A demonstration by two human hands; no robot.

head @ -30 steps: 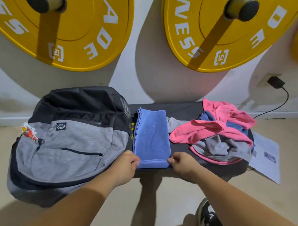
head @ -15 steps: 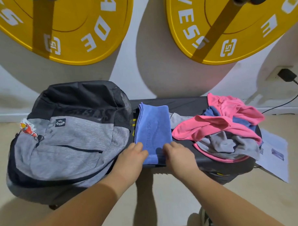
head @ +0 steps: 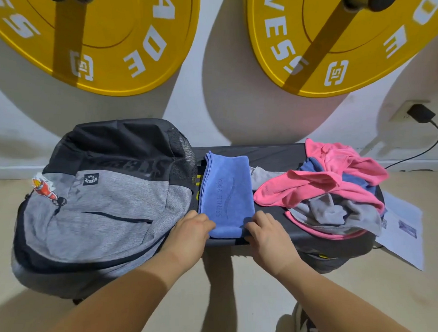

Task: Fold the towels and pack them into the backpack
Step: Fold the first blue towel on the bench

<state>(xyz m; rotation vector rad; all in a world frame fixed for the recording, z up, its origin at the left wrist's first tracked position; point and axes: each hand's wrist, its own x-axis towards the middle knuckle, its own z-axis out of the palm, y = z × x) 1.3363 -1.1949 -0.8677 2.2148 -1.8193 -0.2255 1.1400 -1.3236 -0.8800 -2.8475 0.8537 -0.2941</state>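
Blue towel (head: 226, 190), folded to a narrow rectangle, lies flat mid-desk, long side running away from me, "YOGA FITNESS" stitched on top. My left grip (head: 190, 231) is on its near left corner and my right grip (head: 265, 231) on its near right corner. Both are released, fingers laid out on the cloth and pressing it down, holding nothing.

Backpack (head: 102, 207), grey front with a black top, lies on its back on the left end, touching the towel's left edge and hanging over the near side of the desk. Whether the main zip is undone I cannot tell. Heap of towels (head: 333, 186), pink, blue and grey, unfolded and tangled, sits on the right end, just beside the folded one, with a grey corner reaching toward it.

Desk (head: 269, 154) is dark and low, with its far edge against a white wall (head: 211, 111). Two yellow weight plates (head: 97, 46) with white lettering hang on the wall above. A black plug (head: 421, 112) sits in a socket at right, its cable dropping to the skirting. Floor (head: 217, 302) is beige; a printed sheet of paper (head: 404, 234) lies by the desk's right end, and a shoe (head: 303, 322) shows at the bottom edge.
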